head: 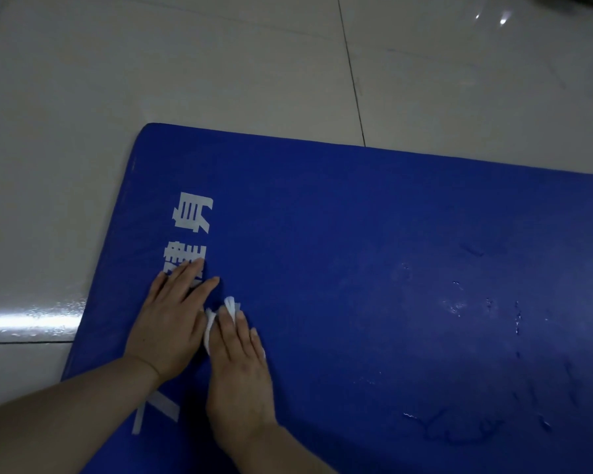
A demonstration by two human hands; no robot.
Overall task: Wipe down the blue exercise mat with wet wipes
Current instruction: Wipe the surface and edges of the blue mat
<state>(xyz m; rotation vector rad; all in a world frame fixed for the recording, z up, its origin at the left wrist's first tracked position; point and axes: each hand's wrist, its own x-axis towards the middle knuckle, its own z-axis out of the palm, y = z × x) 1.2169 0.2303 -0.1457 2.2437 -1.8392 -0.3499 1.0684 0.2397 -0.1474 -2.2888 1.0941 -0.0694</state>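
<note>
Right now the blue mat (356, 251) lies flat on the tiled floor (151, 63), near-left part under both hands. Right hand (237, 364) presses a bunched white wipe (231, 306) onto it, fingers straight on top; left hand (172, 323) rests flat w/ fingers spread, just beside. Best: keep firm even pressure, overlap strokes, brace w/ left. Mat's deep blue, white lettering (192, 213) at left, wet streaks + droplets (476, 309) on right.

1. The mat (374, 268) lies flat on the floor (151, 63), with its far left corner in view.
2. Both hands rest on the mat near its left edge, the left hand (170, 323) just left of the right hand (237, 364).
3. The wipe (220, 316) lies under the right hand's fingers (240, 323), between the two hands.
4. Printed characters (192, 213) lie beyond the left hand, along the mat's left edge.
</note>
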